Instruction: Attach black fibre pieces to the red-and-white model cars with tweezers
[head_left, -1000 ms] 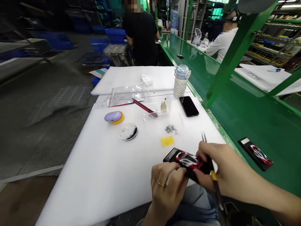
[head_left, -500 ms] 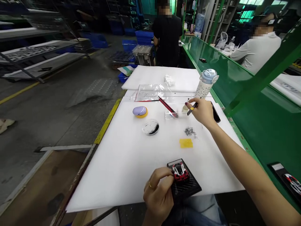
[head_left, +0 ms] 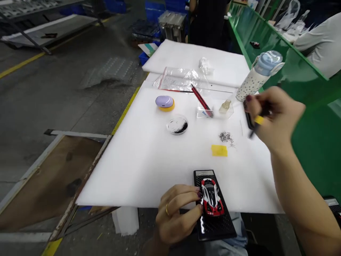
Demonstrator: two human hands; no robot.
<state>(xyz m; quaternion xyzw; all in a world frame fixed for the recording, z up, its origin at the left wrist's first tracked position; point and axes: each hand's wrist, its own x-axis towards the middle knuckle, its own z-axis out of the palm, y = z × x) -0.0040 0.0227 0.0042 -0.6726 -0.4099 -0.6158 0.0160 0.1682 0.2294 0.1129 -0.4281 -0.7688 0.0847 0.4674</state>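
Observation:
My left hand (head_left: 179, 211) is closed on the left side of a red, white and black model car (head_left: 212, 197), its fingertips against the car. The car is mounted on a black display base (head_left: 221, 231), tilted at the table's front edge. My right hand (head_left: 278, 117), blurred by motion, is raised over the table's right side. Its fingers are wrapped round a slim dark tool with a yellow band (head_left: 258, 120); the tool's kind cannot be made out. A black phone (head_left: 249, 119) lies partly hidden behind that hand. A pile of fine black slivers (head_left: 225, 136) and a yellow pad (head_left: 219, 150) lie nearby.
A clear tray (head_left: 203, 114) bears red tweezers (head_left: 201, 99) and a small bottle (head_left: 225, 106). A round dish (head_left: 177, 125), a purple case (head_left: 164, 102), a plastic bag (head_left: 183, 79) and a spotted bottle (head_left: 253, 82) stand around. A green partition (head_left: 314, 117) borders the right.
My right hand has moved right and towards me, away from the small bottle, with the dark tool. The model car and base have turned and now show the car's top. The camera has tipped down.

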